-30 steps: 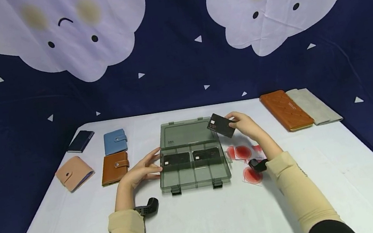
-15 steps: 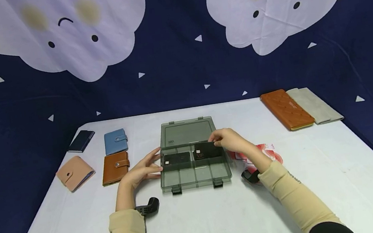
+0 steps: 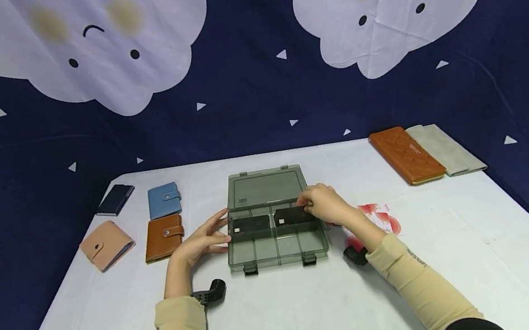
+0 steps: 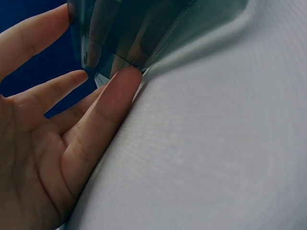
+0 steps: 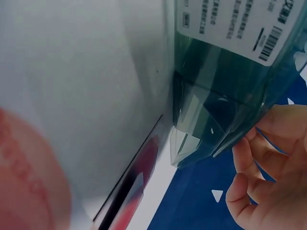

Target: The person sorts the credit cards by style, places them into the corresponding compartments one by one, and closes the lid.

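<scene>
Organizer box (image 3: 273, 225), centre of frame on the table (image 3: 285, 309), lid open — two black cards (image 3: 250, 226) already lie side by side in its middle row, while red cards (image 3: 378, 216) remain on the table right of it. Left hand (image 3: 201, 241) — fingers straight, resting against the box's left wall. Right hand (image 3: 323, 204) — fingers curled over the right-hand black card (image 3: 292, 216), grip not clearly released.
</scene>
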Demonstrator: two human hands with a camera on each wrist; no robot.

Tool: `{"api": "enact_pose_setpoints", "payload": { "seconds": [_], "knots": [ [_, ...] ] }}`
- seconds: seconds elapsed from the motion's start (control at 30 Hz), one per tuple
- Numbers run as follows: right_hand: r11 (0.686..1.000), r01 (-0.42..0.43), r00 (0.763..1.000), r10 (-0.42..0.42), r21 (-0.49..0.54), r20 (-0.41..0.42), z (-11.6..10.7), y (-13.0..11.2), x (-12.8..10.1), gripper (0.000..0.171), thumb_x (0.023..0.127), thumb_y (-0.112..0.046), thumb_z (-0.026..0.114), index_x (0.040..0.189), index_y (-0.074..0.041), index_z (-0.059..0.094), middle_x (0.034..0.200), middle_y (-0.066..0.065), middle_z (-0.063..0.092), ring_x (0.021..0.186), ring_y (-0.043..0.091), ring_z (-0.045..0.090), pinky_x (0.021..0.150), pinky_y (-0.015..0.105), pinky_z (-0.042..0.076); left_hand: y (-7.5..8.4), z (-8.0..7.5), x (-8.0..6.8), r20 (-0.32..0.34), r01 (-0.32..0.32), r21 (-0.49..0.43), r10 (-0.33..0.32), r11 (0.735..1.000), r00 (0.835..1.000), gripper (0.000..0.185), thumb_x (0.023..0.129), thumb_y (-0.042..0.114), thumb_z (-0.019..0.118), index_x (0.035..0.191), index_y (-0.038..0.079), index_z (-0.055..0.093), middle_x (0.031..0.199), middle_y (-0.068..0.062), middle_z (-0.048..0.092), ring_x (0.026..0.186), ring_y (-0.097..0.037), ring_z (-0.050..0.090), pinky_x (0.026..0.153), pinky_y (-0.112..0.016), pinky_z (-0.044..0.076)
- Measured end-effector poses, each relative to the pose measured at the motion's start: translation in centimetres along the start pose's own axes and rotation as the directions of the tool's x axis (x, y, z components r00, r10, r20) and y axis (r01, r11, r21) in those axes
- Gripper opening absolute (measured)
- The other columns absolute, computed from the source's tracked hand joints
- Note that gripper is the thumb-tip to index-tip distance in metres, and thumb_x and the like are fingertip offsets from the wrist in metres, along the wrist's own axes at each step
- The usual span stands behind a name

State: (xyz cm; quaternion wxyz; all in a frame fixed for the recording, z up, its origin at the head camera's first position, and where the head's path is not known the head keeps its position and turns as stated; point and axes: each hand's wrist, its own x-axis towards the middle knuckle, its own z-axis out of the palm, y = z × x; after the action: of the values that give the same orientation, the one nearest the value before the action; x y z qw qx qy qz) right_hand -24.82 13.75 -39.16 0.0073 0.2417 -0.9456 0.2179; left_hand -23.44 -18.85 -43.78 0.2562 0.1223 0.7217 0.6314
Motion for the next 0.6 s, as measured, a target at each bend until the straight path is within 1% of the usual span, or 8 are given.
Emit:
{"api": "enact_pose_setpoints", "payload": {
  "seconds": [0.17, 0.27, 0.37, 0.47, 0.53, 0.6],
  "knots": [
    [0.999, 0.041, 0.999, -0.041, -0.028, -0.003, -0.2, -0.2, -0.4, 0.023, 0.08, -0.002, 0.067, 0.102, -0.009, 0.069, 0.093, 0.005, 0.066, 0.092, 0.028, 0.055, 0.078, 0.045, 0.04, -0.1, 0.0, 0.0, 0.0, -0.004, -0.002, 0.004, 1.0, 1.0, 0.083, 0.085, 0.007, 0.06, 0.15, 0.011, 0.008, 0.151, -0.025, 0.008, 0.112, -0.032, 0.05, 0.093, -0.049, 0.044],
    [0.999, 0.045, 0.999, -0.045, -0.006, -0.03, -0.6, -0.1, -0.7, 0.026, 0.08, 0.001, 0.066, 0.104, -0.008, 0.068, 0.095, 0.008, 0.065, 0.094, 0.029, 0.056, 0.08, 0.047, 0.042, 0.0, 0.1, 0.0, -0.003, 0.001, -0.003, -0.001, 1.0, 1.0, 0.083, 0.085, 0.008, 0.06, 0.15, 0.011, 0.009, 0.151, -0.025, 0.008, 0.11, -0.03, 0.051, 0.093, -0.049, 0.044],
    [0.999, -0.004, 0.996, 0.008, 0.042, -0.09, -1.2, 0.5, -1.2, 0.026, 0.08, 0.003, 0.064, 0.104, -0.005, 0.068, 0.095, 0.01, 0.065, 0.092, 0.03, 0.058, 0.08, 0.047, 0.046, 0.2, 0.2, 0.0, -0.006, 0.007, -0.004, -0.007, 1.0, 1.0, 0.082, 0.085, 0.008, 0.06, 0.15, 0.013, 0.01, 0.151, -0.023, 0.008, 0.113, -0.032, 0.05, 0.093, -0.049, 0.045],
    [0.993, -0.084, 0.988, 0.094, 0.085, -0.12, -2.0, 1.8, -1.8, 0.025, 0.081, 0.003, 0.061, 0.104, -0.003, 0.067, 0.094, 0.013, 0.065, 0.089, 0.03, 0.059, 0.078, 0.045, 0.048, 0.2, 0.2, 0.0, -0.002, 0.008, -0.003, -0.008, 1.0, 1.0, 0.081, 0.086, 0.007, 0.059, 0.15, 0.013, 0.009, 0.152, -0.023, 0.008, 0.117, -0.035, 0.047, 0.093, -0.049, 0.044],
    [0.986, -0.134, 0.985, 0.144, 0.1, -0.099, -2.4, 2.9, -2.3, 0.025, 0.082, 0.002, 0.06, 0.106, -0.001, 0.065, 0.094, 0.016, 0.065, 0.088, 0.031, 0.058, 0.077, 0.046, 0.047, 0.1, 0.2, 0.0, -0.001, 0.007, -0.002, -0.007, 1.0, 1.0, 0.081, 0.086, 0.007, 0.058, 0.15, 0.013, 0.009, 0.151, -0.023, 0.008, 0.117, -0.036, 0.047, 0.093, -0.049, 0.044],
    [0.977, -0.179, 0.981, 0.186, 0.112, -0.05, -2.8, 3.9, -2.9, 0.027, 0.082, 0.0, 0.059, 0.108, 0.0, 0.064, 0.097, 0.019, 0.064, 0.09, 0.033, 0.058, 0.077, 0.047, 0.047, 0.0, 0.0, 0.0, 0.0, 0.006, 0.0, -0.006, 1.0, 1.0, 0.082, 0.086, 0.007, 0.059, 0.15, 0.012, 0.008, 0.151, -0.024, 0.007, 0.114, -0.034, 0.049, 0.093, -0.049, 0.044]
  ]
}}
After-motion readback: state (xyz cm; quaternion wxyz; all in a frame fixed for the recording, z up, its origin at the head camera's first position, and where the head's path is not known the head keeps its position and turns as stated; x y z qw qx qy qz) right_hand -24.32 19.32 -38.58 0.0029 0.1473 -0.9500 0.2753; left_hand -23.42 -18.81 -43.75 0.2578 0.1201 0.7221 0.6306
